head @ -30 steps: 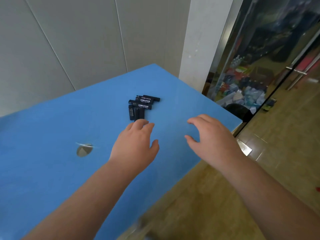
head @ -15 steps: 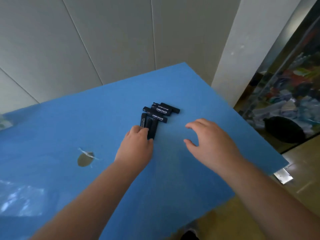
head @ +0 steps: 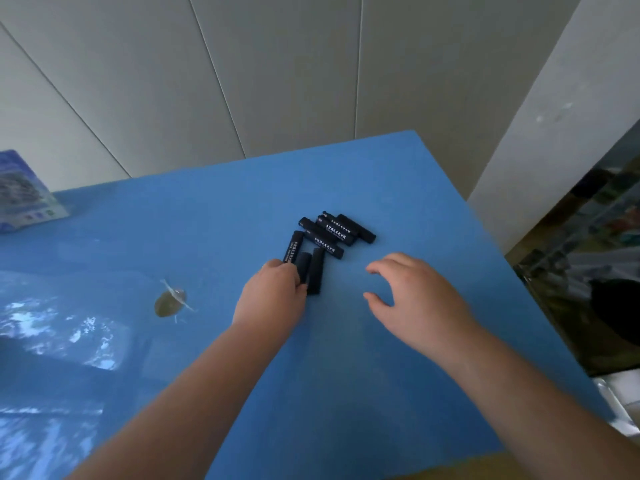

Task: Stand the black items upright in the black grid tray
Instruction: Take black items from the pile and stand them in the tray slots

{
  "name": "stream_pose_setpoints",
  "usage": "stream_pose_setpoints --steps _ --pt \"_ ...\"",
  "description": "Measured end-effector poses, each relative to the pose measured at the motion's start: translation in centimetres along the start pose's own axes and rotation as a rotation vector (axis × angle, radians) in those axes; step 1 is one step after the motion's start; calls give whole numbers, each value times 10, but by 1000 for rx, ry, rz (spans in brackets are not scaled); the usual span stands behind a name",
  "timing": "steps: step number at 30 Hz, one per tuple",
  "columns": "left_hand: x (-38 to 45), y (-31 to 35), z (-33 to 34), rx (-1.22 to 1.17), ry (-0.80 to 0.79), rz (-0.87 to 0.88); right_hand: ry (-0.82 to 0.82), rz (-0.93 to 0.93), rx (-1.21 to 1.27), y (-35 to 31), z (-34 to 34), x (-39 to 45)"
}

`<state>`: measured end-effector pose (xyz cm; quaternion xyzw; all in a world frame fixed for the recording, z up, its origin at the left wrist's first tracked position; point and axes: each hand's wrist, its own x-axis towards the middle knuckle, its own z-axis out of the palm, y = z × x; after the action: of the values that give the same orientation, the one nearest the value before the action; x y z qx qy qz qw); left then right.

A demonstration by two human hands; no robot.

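Several black stick-shaped items (head: 330, 233) with white lettering lie in a loose pile on the blue table (head: 346, 375). My left hand (head: 270, 299) reaches into the near end of the pile. Its fingers are curled round one short black item (head: 304, 266), whose far end pokes out past the knuckles. Another black item (head: 316, 271) lies right beside it. My right hand (head: 415, 299) hovers just right of the pile with fingers spread and relaxed, holding nothing. No black grid tray shows in this view.
A round cable hole (head: 169, 303) sits in the table to the left of my left hand. A printed blue and white box (head: 24, 195) stands at the far left. The table's right edge (head: 512, 271) runs beside a white pillar (head: 554, 116) and glass.
The view swung left and closer to the table. My left hand moved forward onto the near end of the pile and curled round one black item. My right hand stayed hovering beside the pile.
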<state>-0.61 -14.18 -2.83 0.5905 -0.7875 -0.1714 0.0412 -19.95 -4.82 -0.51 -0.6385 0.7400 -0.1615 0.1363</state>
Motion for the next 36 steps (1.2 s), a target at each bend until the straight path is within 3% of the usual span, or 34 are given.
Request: stream_pose_setpoints --steps 10,13,15,22,31,33,36 --pt "-4 -1 -8 89 -12 -27 -75 -36 42 -10 10 14" --pt "-8 -8 -13 81 -11 -60 -118 2 168 -22 21 29" --pt "-11 -13 -17 -6 -12 -103 -149 45 213 -30 28 41" --pt "-27 -12 -30 -676 -60 -287 -103 82 61 -50 46 59" --pt "-36 -7 -33 -676 -114 -258 -124 109 -9 -27 35 48" --pt "-37 -3 -34 -701 -116 -263 -157 191 110 -15 30 43" --pt "-40 8 -35 -793 -107 -268 -180 349 575 0 22 33"
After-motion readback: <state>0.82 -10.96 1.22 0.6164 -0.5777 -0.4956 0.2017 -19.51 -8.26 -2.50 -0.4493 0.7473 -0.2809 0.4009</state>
